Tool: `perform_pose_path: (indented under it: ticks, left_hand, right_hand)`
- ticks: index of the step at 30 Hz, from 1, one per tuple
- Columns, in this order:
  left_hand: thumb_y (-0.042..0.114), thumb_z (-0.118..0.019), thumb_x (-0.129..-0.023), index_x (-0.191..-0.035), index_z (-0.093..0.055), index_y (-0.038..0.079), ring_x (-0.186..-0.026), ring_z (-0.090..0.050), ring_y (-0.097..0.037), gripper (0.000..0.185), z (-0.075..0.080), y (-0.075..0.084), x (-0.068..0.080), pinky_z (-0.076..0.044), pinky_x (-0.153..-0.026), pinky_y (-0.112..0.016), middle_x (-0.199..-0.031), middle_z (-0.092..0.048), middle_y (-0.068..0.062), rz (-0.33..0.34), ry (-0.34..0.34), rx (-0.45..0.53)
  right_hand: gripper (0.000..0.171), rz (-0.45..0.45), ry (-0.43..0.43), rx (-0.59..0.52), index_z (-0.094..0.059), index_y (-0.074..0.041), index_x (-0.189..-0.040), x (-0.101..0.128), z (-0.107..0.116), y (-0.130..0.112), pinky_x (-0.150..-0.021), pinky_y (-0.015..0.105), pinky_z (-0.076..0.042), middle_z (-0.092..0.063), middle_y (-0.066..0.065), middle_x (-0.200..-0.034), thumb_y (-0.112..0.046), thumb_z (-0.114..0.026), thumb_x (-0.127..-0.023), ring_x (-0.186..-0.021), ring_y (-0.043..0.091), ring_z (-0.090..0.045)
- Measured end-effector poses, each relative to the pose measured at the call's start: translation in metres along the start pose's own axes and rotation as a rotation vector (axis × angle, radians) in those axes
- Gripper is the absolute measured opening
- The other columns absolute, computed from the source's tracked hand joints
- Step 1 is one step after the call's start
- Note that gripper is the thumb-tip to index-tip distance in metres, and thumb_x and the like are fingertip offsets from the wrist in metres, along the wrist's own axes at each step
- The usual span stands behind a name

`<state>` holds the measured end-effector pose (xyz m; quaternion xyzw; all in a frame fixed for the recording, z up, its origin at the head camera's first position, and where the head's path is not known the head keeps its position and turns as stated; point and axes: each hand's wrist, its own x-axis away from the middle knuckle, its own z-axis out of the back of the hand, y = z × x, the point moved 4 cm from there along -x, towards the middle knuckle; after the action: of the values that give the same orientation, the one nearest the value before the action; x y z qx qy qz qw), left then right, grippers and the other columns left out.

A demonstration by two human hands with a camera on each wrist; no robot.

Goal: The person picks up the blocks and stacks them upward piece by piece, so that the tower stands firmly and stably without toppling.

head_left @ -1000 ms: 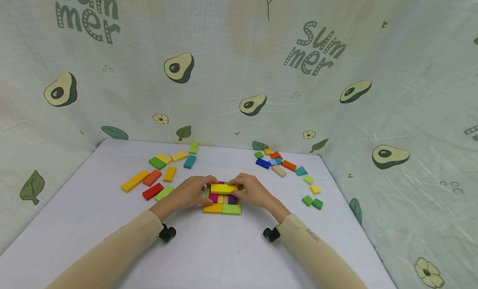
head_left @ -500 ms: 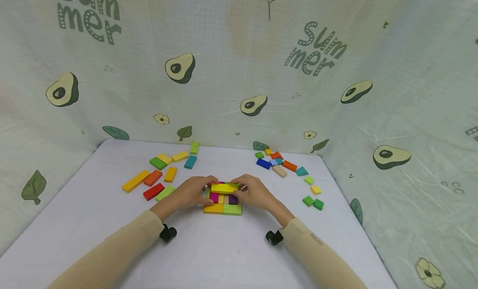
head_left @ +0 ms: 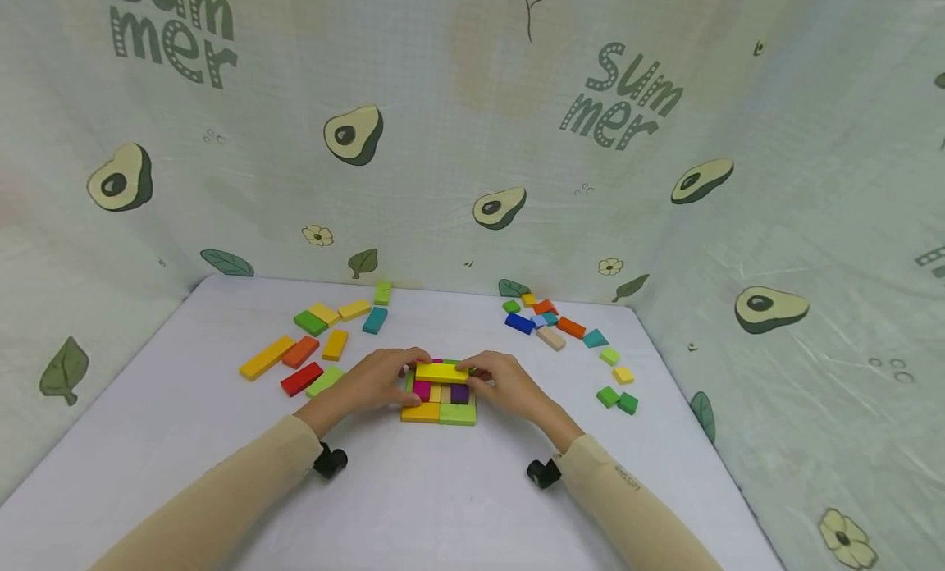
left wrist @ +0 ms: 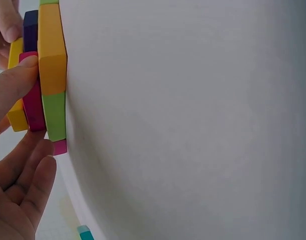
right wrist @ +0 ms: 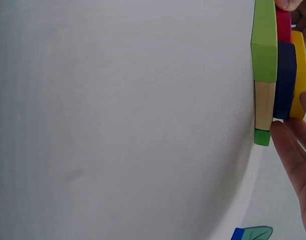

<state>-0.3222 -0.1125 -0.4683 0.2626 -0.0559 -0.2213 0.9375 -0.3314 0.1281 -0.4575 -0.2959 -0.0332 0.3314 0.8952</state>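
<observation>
A low stack of coloured wooden blocks stands mid-table between both hands. Its bottom layer shows an orange block point(head_left: 421, 413) and a lime block point(head_left: 458, 414) in front. On these lie a magenta block point(left wrist: 35, 110) at left and a dark purple block point(right wrist: 285, 80) at right, with pale pieces between. A long yellow block point(head_left: 441, 373) lies across the top. My left hand point(head_left: 380, 378) pinches the magenta block, thumb on its near end, fingers at its far end. At the yellow block's right end, my right hand point(head_left: 508, 382) holds it between thumb and fingers.
Loose blocks lie at the left, among them a red block point(head_left: 301, 380), a long yellow-orange block point(head_left: 267, 358) and a teal block point(head_left: 375, 320). More lie at the right, including a blue block point(head_left: 520, 323) and green cubes point(head_left: 608, 397). A printed cloth point(head_left: 413, 185) rises behind the table.
My right hand has shifted slightly right, its fingers drawing from the top of the yellow block toward its right end. The left hand and the stack look the same.
</observation>
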Motion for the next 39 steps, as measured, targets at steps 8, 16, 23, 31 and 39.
perform_pose_path:
  ticks: [8, 16, 23, 31, 39]
  left_hand:
    - [0.031, -0.091, -0.086, -0.146, -0.060, 0.025, -0.115, -0.064, -0.022, 0.067, 0.001, 0.003, 0.001, -0.058, -0.102, -0.044, -0.132, -0.069, 0.000, -0.010, -0.004, 0.012]
    - [0.031, -0.093, -0.084, -0.147, -0.059, 0.027, -0.115, -0.061, -0.021, 0.072, -0.002, -0.005, -0.001, -0.058, -0.100, -0.044, -0.135, -0.066, 0.001, 0.011, -0.012, 0.075]
    - [0.036, -0.091, -0.085, -0.152, -0.056, 0.028, -0.122, -0.060, -0.025, 0.075, 0.018, -0.023, 0.011, -0.060, -0.096, -0.044, -0.145, -0.061, -0.002, 0.030, 0.007, 0.084]
    - [0.029, -0.084, -0.094, -0.153, -0.055, 0.014, -0.124, -0.060, -0.039, 0.068, 0.076, -0.079, 0.049, -0.058, -0.097, -0.058, -0.145, -0.061, -0.019, 0.091, 0.135, -0.002]
    - [0.029, -0.087, -0.090, -0.145, -0.058, 0.003, -0.113, -0.061, -0.046, 0.067, 0.103, -0.152, 0.091, -0.062, -0.085, -0.056, -0.132, -0.063, -0.030, 0.209, 0.189, -0.115]
  right_hand:
    - [0.026, -0.003, -0.008, -0.009, -0.076, -0.011, -0.130, -0.003, -0.001, 0.002, -0.097, 0.029, -0.059, -0.074, 0.002, -0.120, -0.010, -0.069, -0.104, -0.105, 0.013, -0.068]
    - [0.025, 0.005, -0.013, 0.015, -0.076, -0.011, -0.128, -0.005, -0.004, 0.001, -0.096, 0.027, -0.059, -0.073, 0.002, -0.118, -0.009, -0.069, -0.104, -0.102, 0.013, -0.065]
    - [0.025, 0.000, -0.015, 0.031, -0.076, -0.011, -0.129, -0.004, -0.003, 0.001, -0.095, 0.026, -0.058, -0.073, 0.002, -0.119, -0.009, -0.069, -0.104, -0.101, 0.013, -0.065]
    - [0.025, -0.004, -0.007, 0.026, -0.076, -0.011, -0.128, -0.002, -0.003, 0.000, -0.096, 0.027, -0.059, -0.072, 0.001, -0.119, -0.008, -0.068, -0.105, -0.101, 0.013, -0.065]
    - [0.024, 0.009, -0.004, 0.033, -0.076, -0.011, -0.128, -0.002, -0.002, -0.002, -0.095, 0.027, -0.059, -0.072, 0.001, -0.117, -0.008, -0.067, -0.105, -0.100, 0.013, -0.064]
